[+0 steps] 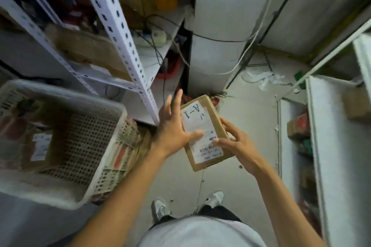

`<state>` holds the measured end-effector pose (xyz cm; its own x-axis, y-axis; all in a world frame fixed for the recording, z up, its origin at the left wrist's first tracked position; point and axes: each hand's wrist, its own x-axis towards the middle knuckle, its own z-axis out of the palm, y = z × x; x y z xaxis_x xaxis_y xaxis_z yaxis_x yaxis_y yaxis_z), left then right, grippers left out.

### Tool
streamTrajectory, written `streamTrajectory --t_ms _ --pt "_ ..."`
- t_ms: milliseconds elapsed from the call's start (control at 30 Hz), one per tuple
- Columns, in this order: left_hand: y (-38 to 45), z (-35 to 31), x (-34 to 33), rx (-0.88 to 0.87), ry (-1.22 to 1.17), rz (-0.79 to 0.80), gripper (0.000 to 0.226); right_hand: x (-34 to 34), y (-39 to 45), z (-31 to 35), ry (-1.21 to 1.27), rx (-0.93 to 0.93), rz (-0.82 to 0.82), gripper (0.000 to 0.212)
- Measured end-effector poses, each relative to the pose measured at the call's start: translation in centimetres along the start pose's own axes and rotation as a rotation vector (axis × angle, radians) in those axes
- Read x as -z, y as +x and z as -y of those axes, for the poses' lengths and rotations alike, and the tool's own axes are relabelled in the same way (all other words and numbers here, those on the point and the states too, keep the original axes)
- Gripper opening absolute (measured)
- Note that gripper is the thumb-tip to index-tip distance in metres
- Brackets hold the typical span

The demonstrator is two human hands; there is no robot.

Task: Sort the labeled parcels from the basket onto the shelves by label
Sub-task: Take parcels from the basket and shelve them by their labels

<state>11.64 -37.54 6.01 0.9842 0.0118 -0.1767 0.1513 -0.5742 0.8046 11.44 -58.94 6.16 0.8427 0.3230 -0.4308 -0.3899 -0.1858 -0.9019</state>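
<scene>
I see a flat brown cardboard parcel (205, 132) held in the air over the pale floor (255, 122), roughly in the middle of the view, with its long side running away from me. A white label (197, 126) covers most of its top face and reads "A-1" in large black characters near the far end, with small print and a barcode near the close end that I cannot read. The right hand (233, 142) grips the parcel's near right edge, fingers curled around the side and thumb on the label. The left hand (173, 126) is spread, fingers straight and pointing away, its thumb lying across the label and its palm against the parcel's left edge. To the left sits a white perforated plastic basket (112, 106); inside it I can make out another brown parcel (38, 146) with a white label, blurred. Behind the basket stands a white slotted metal shelf frame (120, 34) holding cardboard boxes (88, 48) and tangled cables. On the right is a second white shelf unit (321, 126) with boxes on it. Below, I see two grey shoes (212, 199) and a pale shirt (200, 232).
</scene>
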Motion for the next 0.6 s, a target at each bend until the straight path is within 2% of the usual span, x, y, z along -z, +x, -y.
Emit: streamTrajectory --t_ms 67,133,233,300,367,467,533,600 --pt "3.4 -3.3 -0.8 -0.185 0.352 0.163 0.105 3.8 -0.4 0.2 -0.068 -0.026 0.02 0.071" --pt "6.3 -6.7 -2.3 -0.308 0.49 0.394 0.087 7.7 -1.0 0.5 -0.11 -0.062 0.044 0.08" --pt "9.8 -10.8 -5.2 -0.34 0.483 0.686 0.068 13.1 -1.9 1.2 -0.179 -0.082 0.076 0.074" --pt "11.5 -12.8 -7.1 -0.349 0.441 0.802 0.064 16.4 -2.7 1.6 -0.218 -0.072 0.083 0.068" --pt "12.8 -14.2 -9.1 -0.366 0.375 0.853 0.06 19.4 -3.4 1.8 -0.203 -0.057 0.054 0.064" --pt "14.0 -15.3 -12.3 -0.35 0.195 0.861 0.052 23.2 -4.0 1.5 -0.128 0.012 -0.151 0.053" --pt "14.7 -15.6 -14.4 -0.288 0.046 0.825 0.052 25.3 -4.1 0.8 -0.098 0.049 -0.425 0.051" --pt "15.6 -16.1 -16.7 -0.212 -0.106 0.715 0.056 26.8 -4.2 -0.3 -0.068 0.022 -0.68 0.055"
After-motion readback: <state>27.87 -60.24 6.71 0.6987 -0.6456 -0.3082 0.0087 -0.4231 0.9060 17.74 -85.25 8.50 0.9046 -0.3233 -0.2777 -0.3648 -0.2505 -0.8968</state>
